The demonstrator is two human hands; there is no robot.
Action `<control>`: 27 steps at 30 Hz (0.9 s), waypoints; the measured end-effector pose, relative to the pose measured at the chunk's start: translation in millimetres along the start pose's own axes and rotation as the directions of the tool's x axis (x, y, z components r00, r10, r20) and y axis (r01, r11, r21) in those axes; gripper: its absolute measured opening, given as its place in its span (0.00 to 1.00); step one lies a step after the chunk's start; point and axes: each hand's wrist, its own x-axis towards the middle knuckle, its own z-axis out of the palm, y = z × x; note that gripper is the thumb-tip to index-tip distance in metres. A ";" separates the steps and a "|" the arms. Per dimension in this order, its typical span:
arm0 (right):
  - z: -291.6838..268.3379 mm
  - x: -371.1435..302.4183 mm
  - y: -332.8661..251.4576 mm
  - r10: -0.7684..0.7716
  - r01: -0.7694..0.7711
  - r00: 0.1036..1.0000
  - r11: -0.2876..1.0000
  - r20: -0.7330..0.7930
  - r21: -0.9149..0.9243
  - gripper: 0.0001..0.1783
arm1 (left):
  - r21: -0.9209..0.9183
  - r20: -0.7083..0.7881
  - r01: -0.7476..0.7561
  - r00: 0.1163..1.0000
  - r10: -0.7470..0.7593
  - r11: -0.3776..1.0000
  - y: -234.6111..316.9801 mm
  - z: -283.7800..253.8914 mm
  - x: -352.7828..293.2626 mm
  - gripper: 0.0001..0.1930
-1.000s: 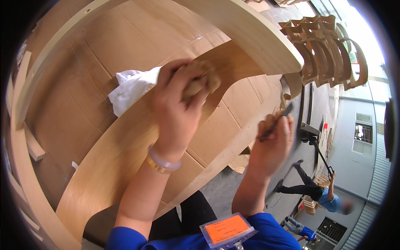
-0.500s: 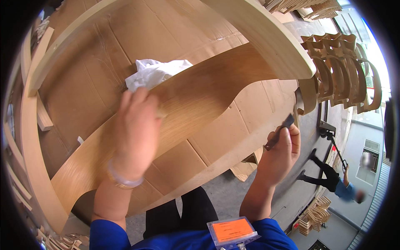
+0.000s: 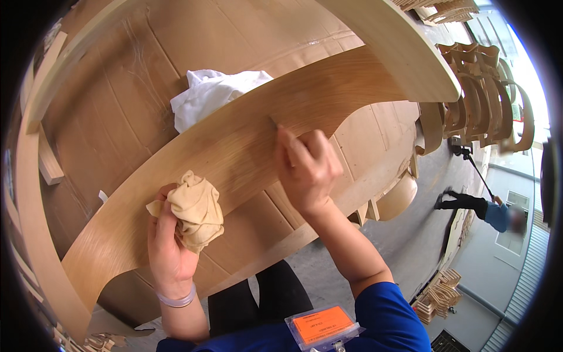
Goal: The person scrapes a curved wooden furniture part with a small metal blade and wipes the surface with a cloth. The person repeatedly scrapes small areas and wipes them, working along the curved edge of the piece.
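A curved, wood-grained chair backrest (image 3: 234, 149) runs slantwise before me, joined to a pale wooden frame (image 3: 404, 50). Beside its lower left part, my left hand (image 3: 170, 252) is closed round a crumpled cream cloth (image 3: 196, 211), held palm up. My right hand (image 3: 309, 170) presses its pinched fingers to the middle of the backrest. At those fingertips the edge of a small dark flat piece (image 3: 273, 122) shows; the hand hides the rest. A white cloth (image 3: 214, 94) lies bunched behind the backrest's upper edge.
Brown cardboard (image 3: 111, 88) covers the work surface beneath the chair. Stacked curved wooden parts (image 3: 487, 94) stand at the right, with another stack (image 3: 437, 296) lower down. Farther off on the right, a person (image 3: 495, 212) holds a long-handled thing on the grey floor.
My right hand has moved left from beyond the backrest onto its surface. My left hand has turned and drawn back off the wood, bringing the cream cloth into sight.
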 end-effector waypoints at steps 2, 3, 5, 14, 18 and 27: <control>0.8 2.1 -2.0 0.218 -0.220 0.974 0.975 -0.062 -0.023 0.11 | 0.097 0.058 -0.040 0.998 0.034 0.994 3.9 3.3 -2.1 0.27; 0.5 2.4 -5.5 0.166 -0.169 0.983 0.985 -0.080 -0.035 0.11 | 0.195 0.100 -0.080 0.993 0.061 0.978 6.9 4.3 -2.3 0.29; 0.1 3.6 -14.3 0.129 -0.129 0.991 0.991 -0.030 -0.021 0.11 | 0.318 0.133 -0.110 0.989 0.071 0.942 12.9 4.3 -0.6 0.35; 9.7 27.3 4.0 0.252 -0.279 0.951 0.949 -0.177 -0.149 0.12 | 0.344 0.026 -0.149 0.988 0.149 0.927 19.1 5.0 -1.6 0.35; 9.9 23.0 -11.6 0.007 -0.007 1.000 1.000 0.004 0.028 0.11 | 0.381 0.065 -0.171 0.985 0.158 0.909 21.7 6.9 0.1 0.36; 21.5 27.5 -2.5 0.127 -0.126 0.992 0.990 -0.026 0.057 0.14 | 0.339 0.074 -0.155 0.988 0.138 0.928 22.8 -0.6 8.4 0.36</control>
